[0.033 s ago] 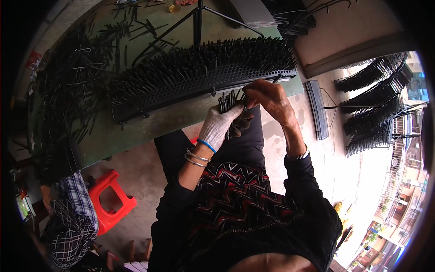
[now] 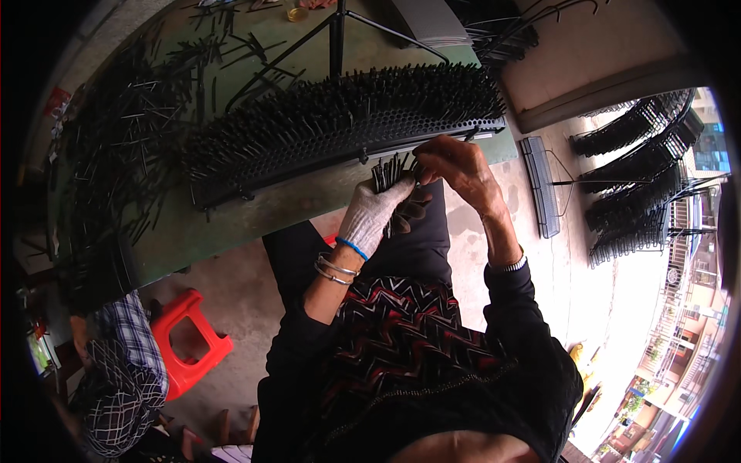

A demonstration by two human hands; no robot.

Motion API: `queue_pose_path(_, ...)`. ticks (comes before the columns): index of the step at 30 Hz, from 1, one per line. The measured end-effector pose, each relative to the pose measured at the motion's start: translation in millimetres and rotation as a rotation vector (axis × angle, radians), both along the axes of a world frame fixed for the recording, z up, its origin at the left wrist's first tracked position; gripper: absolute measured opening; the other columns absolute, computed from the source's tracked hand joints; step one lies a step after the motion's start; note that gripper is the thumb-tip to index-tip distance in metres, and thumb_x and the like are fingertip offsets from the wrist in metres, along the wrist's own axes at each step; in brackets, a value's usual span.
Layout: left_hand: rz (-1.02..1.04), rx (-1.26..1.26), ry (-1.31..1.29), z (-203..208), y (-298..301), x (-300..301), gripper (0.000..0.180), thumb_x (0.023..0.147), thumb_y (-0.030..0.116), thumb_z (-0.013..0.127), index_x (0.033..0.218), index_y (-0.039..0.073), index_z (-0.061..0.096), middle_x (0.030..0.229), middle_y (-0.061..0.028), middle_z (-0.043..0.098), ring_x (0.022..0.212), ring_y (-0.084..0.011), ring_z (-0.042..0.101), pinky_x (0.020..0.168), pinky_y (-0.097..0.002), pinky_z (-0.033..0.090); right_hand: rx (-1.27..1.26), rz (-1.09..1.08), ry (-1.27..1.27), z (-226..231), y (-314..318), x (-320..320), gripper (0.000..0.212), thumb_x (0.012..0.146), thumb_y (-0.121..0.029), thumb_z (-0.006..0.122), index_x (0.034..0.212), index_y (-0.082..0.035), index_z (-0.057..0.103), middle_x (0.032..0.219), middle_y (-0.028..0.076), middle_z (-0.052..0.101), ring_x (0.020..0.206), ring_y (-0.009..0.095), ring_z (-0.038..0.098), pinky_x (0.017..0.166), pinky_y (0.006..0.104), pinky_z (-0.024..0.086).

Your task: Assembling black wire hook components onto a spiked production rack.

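A bundle of thin black strips [image 2: 388, 174] is gripped in my left hand [image 2: 377, 202], which wears a pale glove with dark fingertips. Several strip ends fan out above the thumb. My bare right hand [image 2: 460, 168] is pinched closed beside the bundle, just right of the left thumb; what its fingertips hold is too dark to tell. Just beyond both hands lies a long black perforated panel [image 2: 309, 154] with a frame. A dense row of upright black strips [image 2: 347, 100] stands along its far side.
The panel rests on a green table [image 2: 181, 245]. Loose black strips [image 2: 131, 116] are heaped at its left. A red plastic stool [image 2: 189, 339] and a person in checked clothes [image 2: 127, 386] are at lower left. Black racks [image 2: 633, 170] stand on the right, near a separate panel [image 2: 540, 185].
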State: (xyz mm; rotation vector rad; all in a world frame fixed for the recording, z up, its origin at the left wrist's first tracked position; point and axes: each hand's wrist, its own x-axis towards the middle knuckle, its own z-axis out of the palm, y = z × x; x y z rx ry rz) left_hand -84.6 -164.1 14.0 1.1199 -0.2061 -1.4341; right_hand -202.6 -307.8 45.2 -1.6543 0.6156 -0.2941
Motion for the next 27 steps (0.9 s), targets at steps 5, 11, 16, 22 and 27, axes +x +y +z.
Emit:
queue_pose_path(5,-0.007,-0.002,0.010,-0.5,1.0,-0.2,0.025,0.093,0.024,0.064,0.105,0.003,0.068,0.086,-0.0101,0.073,0.062,-0.0165,0.070,0.041,-0.0220,0.047,-0.014,0.008,0.016,-0.1,-0.2,0.0,0.017,0.094,-0.009,0.061,0.102,0.005,0.064,0.079,0.008,0.067,0.074,0.013,0.066,0.069,0.0267,0.053)
queue_pose_path(11,-0.079,-0.025,0.065,-2.3,3.4,6.8,0.025,0.093,0.023,0.064,0.105,0.001,0.067,0.087,-0.0119,0.073,0.063,-0.0191,0.071,0.040,-0.0232,0.048,0.112,-0.039,0.015,-1.4,1.8,-3.3,0.018,0.094,-0.012,0.062,0.100,0.005,0.064,0.077,0.007,0.066,0.072,0.013,0.065,0.068,0.0265,0.053)
queue_pose_path(16,-0.044,0.003,0.055,-3.1,1.1,3.1,0.025,0.093,0.021,0.064,0.106,0.001,0.067,0.087,-0.0130,0.073,0.063,-0.0193,0.071,0.040,-0.0231,0.048,0.021,-0.110,-0.006,-5.3,7.9,0.1,0.019,0.094,-0.013,0.063,0.100,0.005,0.064,0.079,0.007,0.065,0.072,0.013,0.065,0.068,0.0262,0.052)
queue_pose_path(22,-0.044,-0.011,0.001,1.0,2.5,1.2,0.024,0.092,0.021,0.064,0.105,0.000,0.066,0.085,-0.0128,0.073,0.062,-0.0191,0.071,0.042,-0.0228,0.047,0.099,-0.102,0.015,-9.7,4.9,-4.3,0.019,0.094,-0.013,0.063,0.100,0.005,0.064,0.079,0.006,0.065,0.072,0.013,0.064,0.068,0.0260,0.052)
queue_pose_path(27,-0.039,0.014,0.040,0.3,3.8,0.6,0.024,0.093,0.021,0.063,0.103,0.000,0.066,0.087,-0.0134,0.073,0.064,-0.0196,0.071,0.043,-0.0241,0.049,0.070,-0.068,0.059,-8.9,3.0,-6.8,0.019,0.094,-0.013,0.063,0.100,0.005,0.064,0.078,0.007,0.065,0.073,0.013,0.065,0.069,0.0265,0.052)
